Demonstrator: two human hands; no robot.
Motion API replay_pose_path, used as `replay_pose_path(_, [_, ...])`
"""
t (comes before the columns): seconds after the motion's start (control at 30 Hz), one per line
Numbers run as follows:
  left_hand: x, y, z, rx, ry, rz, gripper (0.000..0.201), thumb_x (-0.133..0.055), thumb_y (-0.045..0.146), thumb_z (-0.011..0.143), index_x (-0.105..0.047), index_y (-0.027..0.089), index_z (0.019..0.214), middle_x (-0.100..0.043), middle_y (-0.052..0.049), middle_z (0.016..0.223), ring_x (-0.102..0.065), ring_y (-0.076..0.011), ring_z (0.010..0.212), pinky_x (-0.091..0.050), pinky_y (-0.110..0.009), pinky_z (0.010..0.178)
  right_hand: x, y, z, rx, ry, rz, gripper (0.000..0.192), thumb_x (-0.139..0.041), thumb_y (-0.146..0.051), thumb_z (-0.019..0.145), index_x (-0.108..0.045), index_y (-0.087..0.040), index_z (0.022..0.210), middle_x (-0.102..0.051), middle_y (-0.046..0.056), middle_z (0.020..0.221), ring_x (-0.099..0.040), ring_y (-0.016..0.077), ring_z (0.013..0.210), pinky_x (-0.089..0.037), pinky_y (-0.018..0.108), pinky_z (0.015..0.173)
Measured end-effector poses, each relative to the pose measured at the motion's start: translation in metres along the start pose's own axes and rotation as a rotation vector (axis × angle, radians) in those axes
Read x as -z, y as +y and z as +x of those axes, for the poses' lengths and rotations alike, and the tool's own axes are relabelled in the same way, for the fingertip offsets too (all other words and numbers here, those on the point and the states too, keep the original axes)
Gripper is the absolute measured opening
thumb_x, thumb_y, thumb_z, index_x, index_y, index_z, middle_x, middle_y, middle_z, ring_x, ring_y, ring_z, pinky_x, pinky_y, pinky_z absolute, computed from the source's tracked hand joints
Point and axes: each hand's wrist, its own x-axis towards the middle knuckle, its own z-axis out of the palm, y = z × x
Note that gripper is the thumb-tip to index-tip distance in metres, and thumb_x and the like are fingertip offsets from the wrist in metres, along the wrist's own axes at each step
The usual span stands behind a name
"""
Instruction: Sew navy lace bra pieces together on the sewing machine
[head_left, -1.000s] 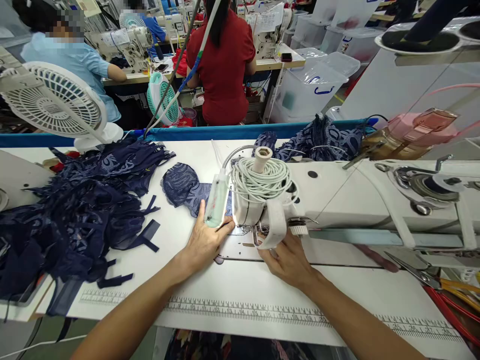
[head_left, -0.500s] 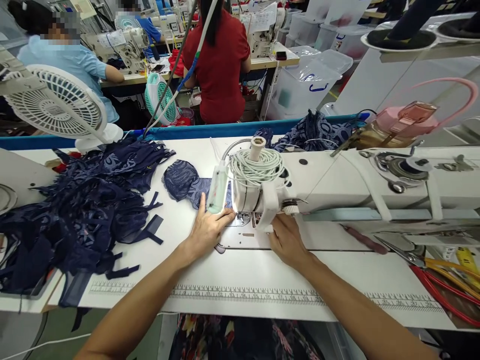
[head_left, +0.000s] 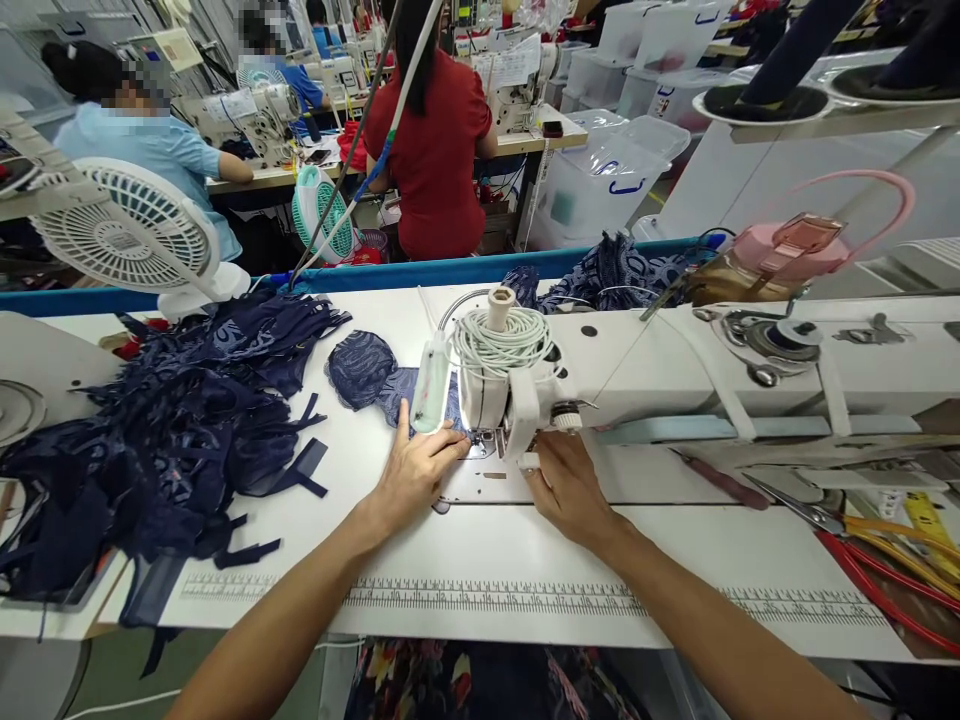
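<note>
Since the frame half a second back, my view has tipped a little: the sewing machine [head_left: 675, 375] head sits slightly lower and further left in the picture, and both hands have kept their places at the needle. My left hand [head_left: 415, 470] still lies flat on the bed with the fingers together and stretched toward the needle, thumb spread up along the edge of the navy lace piece [head_left: 375, 375]. My right hand [head_left: 570, 485] stays just under the machine head, palm down, fingers loosely together; whether the fingertips pinch anything I cannot tell, since the head hides them.

The navy lace piece lies flat on the white table [head_left: 487, 560], just left of the needle, its near end under my left fingertips. Its long axis runs from the rounded cup end, up and left, down and right toward the presser foot.

A heap of navy fabric [head_left: 165, 440] covers the table well to the left. A white fan [head_left: 124, 230] stands behind it. Red-handled scissors [head_left: 862, 560] lie at the far right. A person in a red top [head_left: 435, 150] sits with their back to me at the next table.
</note>
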Motion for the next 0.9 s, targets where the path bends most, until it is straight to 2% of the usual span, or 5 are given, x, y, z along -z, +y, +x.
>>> replay_pose_path(0.23, [-0.003, -0.003, 0.002, 0.029, -0.014, 0.038, 0.049, -0.042, -0.005, 0.077, -0.062, 0.02, 0.114, -0.067, -0.007, 0.104, -0.063, -0.0217, 0.089, -0.038, -0.057, 0.1, -0.004, 0.004, -0.006, 0.02, -0.012, -0.023, 0.014, -0.05, -0.009, 0.086, -0.056, -0.02, 0.093, -0.064, 0.006, 0.086, -0.058, 0.0203, 0.079, -0.041, 0.034, 0.067])
replay_pose_path(0.47, [-0.003, -0.004, 0.002, 0.07, 0.032, 0.042, 0.04, -0.041, 0.001, 0.085, -0.058, 0.017, 0.118, -0.065, -0.011, 0.108, -0.06, -0.0246, 0.1, -0.041, -0.054, 0.097, -0.002, 0.003, -0.003, 0.0, -0.027, -0.031, 0.014, -0.047, -0.009, 0.087, -0.056, -0.02, 0.088, -0.065, 0.005, 0.081, -0.058, 0.0198, 0.075, -0.039, 0.034, 0.067])
replay_pose_path(0.6, [-0.003, -0.003, 0.004, 0.083, 0.061, 0.079, 0.032, -0.041, 0.004, 0.088, -0.06, 0.018, 0.11, -0.064, -0.009, 0.102, -0.059, -0.0233, 0.097, -0.045, -0.047, 0.092, -0.004, 0.004, -0.002, -0.01, -0.022, -0.026, 0.014, -0.047, -0.01, 0.087, -0.055, -0.021, 0.084, -0.063, 0.004, 0.077, -0.055, 0.0184, 0.07, -0.038, 0.033, 0.066])
replay_pose_path(0.77, [-0.008, -0.004, 0.009, 0.126, 0.021, 0.206, 0.031, -0.037, 0.0, 0.087, -0.062, 0.018, 0.089, -0.058, -0.006, 0.081, -0.055, -0.0211, 0.082, -0.046, -0.035, 0.078, -0.009, 0.007, -0.002, 0.002, -0.026, -0.03, 0.017, -0.048, -0.013, 0.089, -0.052, -0.021, 0.074, -0.057, 0.003, 0.069, -0.053, 0.0178, 0.067, -0.039, 0.033, 0.066])
replay_pose_path(0.9, [-0.011, -0.005, 0.004, 0.183, 0.038, 0.247, 0.029, -0.036, 0.004, 0.091, -0.06, 0.016, 0.085, -0.056, -0.008, 0.079, -0.052, -0.0212, 0.076, -0.044, -0.033, 0.072, -0.012, 0.007, -0.001, 0.047, -0.039, -0.027, 0.022, -0.05, -0.014, 0.09, -0.051, -0.02, 0.069, -0.056, 0.003, 0.068, -0.052, 0.0173, 0.067, -0.04, 0.033, 0.066])
